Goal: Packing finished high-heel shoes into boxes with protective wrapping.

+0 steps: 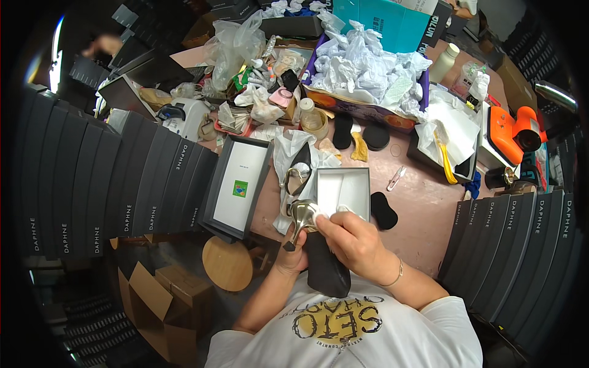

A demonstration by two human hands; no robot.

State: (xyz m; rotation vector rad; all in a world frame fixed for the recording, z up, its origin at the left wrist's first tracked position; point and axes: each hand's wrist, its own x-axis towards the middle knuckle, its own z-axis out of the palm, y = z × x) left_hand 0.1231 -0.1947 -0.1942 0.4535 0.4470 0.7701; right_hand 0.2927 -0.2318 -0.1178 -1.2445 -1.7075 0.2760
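I see a pinkish tabletop (423, 187), well cluttered. White snips (397, 178) lie on it, near a curved black pad (383, 210).

Okay, the shoe (327, 270) mid-frame is black with a shiny pale-gold heel (302, 214), and the wipe (316, 213) by it is plain white. Table (414, 245)'s a dusty pink. Left boxes (86, 172) are dark grey, right boxes (521, 245) too. Up top there's a purple carton (424, 92) with white paper (362, 67), plus a bright teal box (383, 27). Super orange gadget (500, 138), upper right. Shirt (399, 325)'s white with a yellow patch and dark lettering; stool (227, 264), lower left, is light tan.
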